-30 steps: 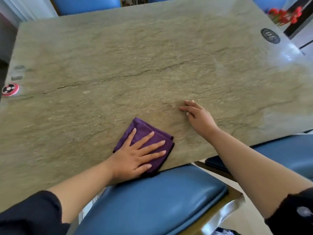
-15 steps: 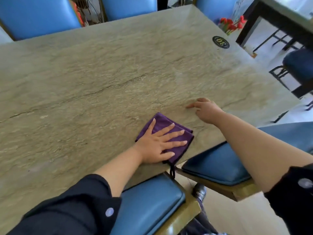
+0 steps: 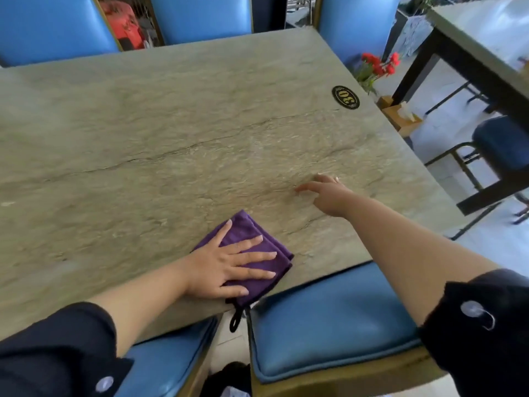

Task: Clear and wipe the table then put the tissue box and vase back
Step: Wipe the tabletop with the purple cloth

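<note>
Blue padded chairs on a pale tiled floor, a second dark-legged table at right.

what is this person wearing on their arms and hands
Both forearms are bare. Black sleeves are pushed up near the elbows, each with a pale round button: left sleeve, right sleeve. The left hand shows no jewellery; the right hand may wear a ring, too blurred to confirm.

There is one view only — a wide-angle camera worn on the person's head, looking forward and steeply down across the worktop from its near edge. It sits close: both forearms enter from the bottom corners and reach into the middle of the picture. The far chairs lie along the top edge, and straight lines bow near the borders.
</note>
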A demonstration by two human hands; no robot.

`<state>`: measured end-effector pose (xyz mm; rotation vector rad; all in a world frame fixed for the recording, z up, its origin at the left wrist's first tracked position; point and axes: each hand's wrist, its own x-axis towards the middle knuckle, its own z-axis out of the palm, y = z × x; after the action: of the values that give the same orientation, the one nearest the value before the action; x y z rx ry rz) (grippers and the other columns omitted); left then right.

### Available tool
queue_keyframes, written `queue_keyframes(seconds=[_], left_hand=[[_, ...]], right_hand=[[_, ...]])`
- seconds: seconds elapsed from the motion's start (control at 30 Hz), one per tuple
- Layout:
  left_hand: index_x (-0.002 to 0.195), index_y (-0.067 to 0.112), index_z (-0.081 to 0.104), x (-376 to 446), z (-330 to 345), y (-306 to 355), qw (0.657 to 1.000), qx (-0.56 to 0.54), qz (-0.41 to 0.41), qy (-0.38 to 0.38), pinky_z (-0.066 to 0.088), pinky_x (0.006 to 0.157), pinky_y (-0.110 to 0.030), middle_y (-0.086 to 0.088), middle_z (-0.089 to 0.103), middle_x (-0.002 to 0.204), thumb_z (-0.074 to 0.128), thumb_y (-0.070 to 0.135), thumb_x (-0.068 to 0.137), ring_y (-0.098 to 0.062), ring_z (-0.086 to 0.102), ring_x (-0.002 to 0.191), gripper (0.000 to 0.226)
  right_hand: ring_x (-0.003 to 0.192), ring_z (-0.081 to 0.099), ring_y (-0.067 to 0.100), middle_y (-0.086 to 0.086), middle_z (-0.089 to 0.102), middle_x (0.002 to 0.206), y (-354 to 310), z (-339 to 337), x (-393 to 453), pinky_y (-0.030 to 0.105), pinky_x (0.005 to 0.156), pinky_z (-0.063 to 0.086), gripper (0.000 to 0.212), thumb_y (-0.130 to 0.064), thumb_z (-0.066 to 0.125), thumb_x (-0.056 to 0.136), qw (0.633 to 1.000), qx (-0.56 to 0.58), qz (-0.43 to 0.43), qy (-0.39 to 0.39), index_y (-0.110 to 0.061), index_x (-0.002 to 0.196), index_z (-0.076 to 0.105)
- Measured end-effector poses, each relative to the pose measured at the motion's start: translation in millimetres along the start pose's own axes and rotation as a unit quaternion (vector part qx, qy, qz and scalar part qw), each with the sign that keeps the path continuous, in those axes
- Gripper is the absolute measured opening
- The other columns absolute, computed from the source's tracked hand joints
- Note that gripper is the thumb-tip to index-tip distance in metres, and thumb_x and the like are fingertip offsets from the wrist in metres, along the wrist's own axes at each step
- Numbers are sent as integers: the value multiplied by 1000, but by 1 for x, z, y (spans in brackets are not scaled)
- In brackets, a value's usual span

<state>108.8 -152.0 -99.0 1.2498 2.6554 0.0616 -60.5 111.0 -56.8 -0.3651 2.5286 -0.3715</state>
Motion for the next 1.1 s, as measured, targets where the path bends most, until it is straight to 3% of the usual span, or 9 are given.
queue_keyframes(seconds=[0.23, 0.3, 0.4, 0.5, 0.6, 0.77, 0.87, 0.97, 1.1], left_hand=[[141, 54, -18, 112, -14, -4, 929, -45, -367, 19, -12, 105, -73, 25, -22, 154, -1, 62, 88, -18, -21, 146, 56], [145, 51, -10, 138, -14, 18, 942, -59, -330, 28, -7, 104, -75, 23, -19, 156, 11, 57, 94, -21, -18, 147, 55], [150, 44, 15, 131, -3, 50, 987, -7, -155, 46, 11, 104, -75, 16, 9, 160, 25, 53, 97, -25, 5, 149, 55], [148, 45, 21, 97, 1, 31, 999, 13, -25, 45, 0, 109, -71, 18, 13, 159, 32, 54, 98, -17, 5, 149, 53], [146, 54, 9, 95, -8, -6, 994, -17, -101, 21, -16, 107, -68, 24, -3, 159, 19, 62, 95, -12, -8, 149, 52], [141, 56, -15, 177, -20, 3, 943, -46, -331, 9, -10, 104, -74, 27, -26, 152, 11, 60, 94, -16, -25, 144, 55], [145, 52, -6, 220, -22, 43, 967, -51, -250, 19, -6, 102, -76, 25, -20, 155, 16, 56, 95, -20, -22, 145, 55], [149, 44, 17, 225, -13, 75, 993, 4, -109, 37, 12, 100, -79, 16, 9, 160, 26, 54, 96, -26, 5, 149, 55], [147, 52, 12, 244, -23, 44, 997, 3, -78, 28, -2, 104, -75, 21, 4, 160, 29, 59, 94, -18, -1, 149, 56]], right_hand=[[148, 3, 29, -1, 11, 161, 17, 1, 7, 37, 121, 6, 72, 7, 32, 87, 1000, -6, -26, 12, -33, 148, 29], [147, 14, 29, 7, 18, 159, 25, -6, 7, 33, 118, 15, 69, 8, 33, 89, 999, 19, -29, 14, -23, 150, 25], [145, 22, 26, 10, 20, 159, 43, -16, 1, 31, 113, 23, 75, 16, 29, 88, 997, 64, -46, -14, -26, 150, 27], [144, 25, 23, 2, 26, 157, 62, -19, -3, 27, 113, 21, 76, 16, 27, 86, 991, 121, -52, -12, -31, 144, 38], [144, 26, 20, -2, 27, 157, 75, -14, 2, 23, 109, 22, 75, 14, 28, 86, 991, 122, -46, 3, -35, 141, 42], [144, 27, 19, -3, 25, 158, 94, -12, 13, 28, 113, 27, 72, 9, 31, 88, 991, 120, -49, 19, -41, 139, 43], [143, 29, 21, 2, 33, 154, 114, -34, 18, 26, 111, 24, 55, 3, 37, 92, 992, 102, -40, 58, -25, 138, 49], [143, 27, 22, 5, 40, 150, 151, -54, 18, 23, 111, 18, 52, 8, 37, 89, 989, 105, -37, 99, -16, 130, 58], [143, 23, 28, 7, 40, 148, 202, -68, 24, 34, 117, 15, 55, 8, 39, 85, 985, 64, -45, 151, -24, 121, 66]])
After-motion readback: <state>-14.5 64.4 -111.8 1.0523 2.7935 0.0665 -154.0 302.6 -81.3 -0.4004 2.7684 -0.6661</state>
